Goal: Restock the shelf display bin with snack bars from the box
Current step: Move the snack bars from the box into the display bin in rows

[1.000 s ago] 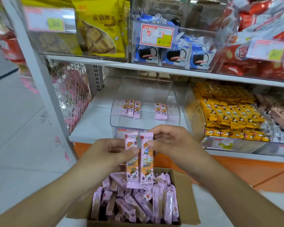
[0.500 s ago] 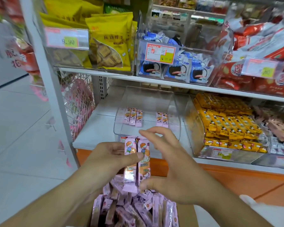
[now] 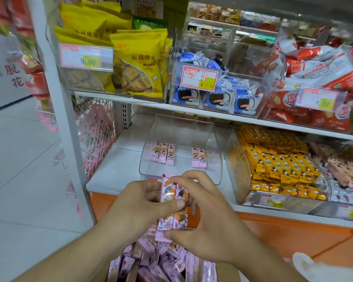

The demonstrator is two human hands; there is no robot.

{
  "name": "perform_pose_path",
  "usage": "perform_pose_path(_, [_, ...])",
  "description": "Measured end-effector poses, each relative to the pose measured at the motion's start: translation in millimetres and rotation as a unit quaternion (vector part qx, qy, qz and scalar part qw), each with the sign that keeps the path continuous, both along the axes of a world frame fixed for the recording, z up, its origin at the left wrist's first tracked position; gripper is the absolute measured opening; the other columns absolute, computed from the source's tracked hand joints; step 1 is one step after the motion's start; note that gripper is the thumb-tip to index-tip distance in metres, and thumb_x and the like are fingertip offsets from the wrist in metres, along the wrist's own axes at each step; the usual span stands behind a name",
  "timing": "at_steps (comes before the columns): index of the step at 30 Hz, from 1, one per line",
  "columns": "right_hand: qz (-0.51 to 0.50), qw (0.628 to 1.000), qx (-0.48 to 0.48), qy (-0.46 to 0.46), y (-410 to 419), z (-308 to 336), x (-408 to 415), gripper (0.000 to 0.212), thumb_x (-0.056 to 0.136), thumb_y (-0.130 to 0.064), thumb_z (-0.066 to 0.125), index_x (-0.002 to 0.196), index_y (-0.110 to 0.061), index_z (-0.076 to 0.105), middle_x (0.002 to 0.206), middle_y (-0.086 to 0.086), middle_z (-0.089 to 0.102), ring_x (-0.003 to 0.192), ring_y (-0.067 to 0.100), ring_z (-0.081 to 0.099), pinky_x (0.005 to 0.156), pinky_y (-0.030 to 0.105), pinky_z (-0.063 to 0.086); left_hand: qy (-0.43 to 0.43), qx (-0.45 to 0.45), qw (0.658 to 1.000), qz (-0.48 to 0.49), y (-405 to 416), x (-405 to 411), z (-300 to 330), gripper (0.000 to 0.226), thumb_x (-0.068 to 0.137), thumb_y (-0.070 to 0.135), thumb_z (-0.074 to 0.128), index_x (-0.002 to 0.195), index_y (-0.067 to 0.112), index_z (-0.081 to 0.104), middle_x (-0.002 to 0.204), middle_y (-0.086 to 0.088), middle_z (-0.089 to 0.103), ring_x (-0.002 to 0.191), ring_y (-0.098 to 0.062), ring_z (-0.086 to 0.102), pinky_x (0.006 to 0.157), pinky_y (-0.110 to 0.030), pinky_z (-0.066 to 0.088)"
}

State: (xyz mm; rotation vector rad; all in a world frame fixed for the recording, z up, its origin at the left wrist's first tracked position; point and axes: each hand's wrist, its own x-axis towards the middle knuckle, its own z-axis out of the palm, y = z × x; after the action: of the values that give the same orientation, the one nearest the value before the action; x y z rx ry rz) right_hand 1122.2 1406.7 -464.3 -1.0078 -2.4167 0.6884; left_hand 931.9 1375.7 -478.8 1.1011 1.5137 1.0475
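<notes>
Two pink snack bars point(image 3: 172, 208) stand upright side by side between my hands, just below the front of the clear display bin point(image 3: 216, 157). My left hand point(image 3: 145, 202) pinches them from the left, thumb across their middle. My right hand point(image 3: 208, 220) curls round them from the right, fingers over the top and thumb at the bottom end. Inside the bin lie a group of three bars point(image 3: 163, 152) and a pair point(image 3: 199, 157). The box point(image 3: 163, 263) below is full of several pink bars; its walls are mostly out of frame.
A bin of yellow snack bars point(image 3: 277, 161) stands right of the clear bin. The shelf above carries yellow biscuit bags point(image 3: 137, 64), blue cookie packs point(image 3: 218, 96) and red packs point(image 3: 314, 78). A white upright post point(image 3: 65, 123) is at the left, with floor point(image 3: 18, 180) beyond.
The view has moved closer to the shelf. My right hand has closed round both ends of the two bars, which my left hand has kept hold of throughout.
</notes>
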Motion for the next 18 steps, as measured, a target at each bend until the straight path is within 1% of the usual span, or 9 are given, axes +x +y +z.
perform_pose_path(3, [-0.013, 0.999, 0.029, 0.005, 14, 2, 1, 0.089, 0.073, -0.045, 0.092, 0.148, -0.044, 0.043, 0.135, -0.03, 0.032, 0.104, -0.008, 0.053, 0.081, 0.008, 0.042, 0.041, 0.046, 0.998, -0.012, 13, -5, 1, 0.072, 0.072, 0.066, 0.082, 0.132, 0.032, 0.062, 0.118, 0.013, 0.075, 0.104, -0.003, 0.073, 0.104, -0.038, 0.054])
perform_pose_path(5, [-0.041, 0.998, 0.046, 0.01, 36, 3, -1, 0.087, 0.071, -0.046, 0.093, 0.145, -0.04, 0.047, 0.134, -0.026, 0.035, 0.101, -0.006, 0.054, 0.08, 0.011, 0.046, 0.12, 0.108, 0.987, 0.011, 30, -16, 2, 0.061, 0.083, 0.062, 0.073, 0.136, 0.037, 0.058, 0.131, 0.021, 0.064, 0.113, 0.003, 0.065, 0.108, -0.03, 0.048])
perform_pose_path(7, [-0.073, 0.996, 0.047, 0.002, 69, 2, -8, 0.09, 0.069, -0.047, 0.095, 0.144, -0.037, 0.048, 0.13, -0.025, 0.036, 0.102, -0.007, 0.053, 0.081, 0.01, 0.048, 0.259, 0.16, 0.953, 0.009, 49, -34, 0, 0.054, 0.097, 0.049, 0.061, 0.148, 0.038, 0.046, 0.146, 0.022, 0.048, 0.128, 0.001, 0.051, 0.111, -0.02, 0.035])
perform_pose_path(10, [-0.112, 0.993, 0.039, -0.029, 129, -5, -21, 0.092, 0.066, -0.046, 0.096, 0.144, -0.032, 0.05, 0.129, -0.019, 0.037, 0.106, -0.001, 0.054, 0.091, 0.013, 0.049, 0.415, 0.179, 0.891, -0.033, 80, -62, -22, 0.067, 0.105, 0.045, 0.047, 0.164, 0.036, 0.015, 0.169, 0.021, 0.012, 0.151, -0.004, 0.029, 0.115, -0.012, 0.017])
perform_pose_path(11, [-0.12, 0.991, 0.038, -0.051, 147, -9, -27, 0.089, 0.067, -0.043, 0.096, 0.142, -0.031, 0.052, 0.127, -0.017, 0.038, 0.106, -0.001, 0.052, 0.092, 0.008, 0.045, 0.433, 0.163, 0.885, -0.05, 87, -68, -31, 0.071, 0.106, 0.046, 0.043, 0.164, 0.038, 0.002, 0.17, 0.024, -0.003, 0.151, -0.006, 0.03, 0.117, -0.014, 0.017])
perform_pose_path(12, [-0.124, 0.989, 0.037, -0.073, 166, -14, -32, 0.082, 0.067, -0.04, 0.097, 0.138, -0.03, 0.056, 0.122, -0.014, 0.04, 0.105, 0.0, 0.049, 0.088, 0.001, 0.038, 0.444, 0.147, 0.882, -0.066, 92, -72, -41, 0.074, 0.106, 0.047, 0.04, 0.162, 0.041, -0.008, 0.168, 0.027, -0.017, 0.145, -0.006, 0.041, 0.119, -0.017, 0.022])
perform_pose_path(14, [-0.119, 0.985, 0.032, -0.119, 200, -28, -43, 0.067, 0.066, -0.035, 0.097, 0.124, -0.026, 0.065, 0.108, -0.009, 0.044, 0.106, 0.006, 0.043, 0.076, -0.004, 0.031, 0.455, 0.139, 0.875, -0.086, 97, -75, -54, 0.075, 0.106, 0.051, 0.036, 0.157, 0.046, -0.019, 0.16, 0.033, -0.033, 0.121, -0.005, 0.06, 0.116, -0.027, 0.039])
perform_pose_path(16, [-0.11, 0.979, 0.043, -0.167, 231, -47, -53, 0.056, 0.063, -0.037, 0.097, 0.109, -0.026, 0.068, 0.103, -0.004, 0.048, 0.108, 0.013, 0.044, 0.072, 0.006, 0.03, 0.443, 0.152, 0.88, -0.075, 97, -77, -61, 0.074, 0.105, 0.053, 0.034, 0.157, 0.048, -0.019, 0.159, 0.036, -0.032, 0.111, -0.006, 0.063, 0.111, -0.032, 0.045])
perform_pose_path(18, [-0.103, 0.973, 0.04, -0.203, 256, -64, -59, 0.046, 0.06, -0.04, 0.097, 0.091, -0.034, 0.063, 0.094, -0.003, 0.055, 0.106, 0.022, 0.054, 0.075, 0.02, 0.033, 0.437, 0.158, 0.883, -0.07, 98, -78, -64, 0.074, 0.105, 0.053, 0.035, 0.159, 0.047, -0.016, 0.16, 0.036, -0.03, 0.103, -0.006, 0.064, 0.109, -0.031, 0.046])
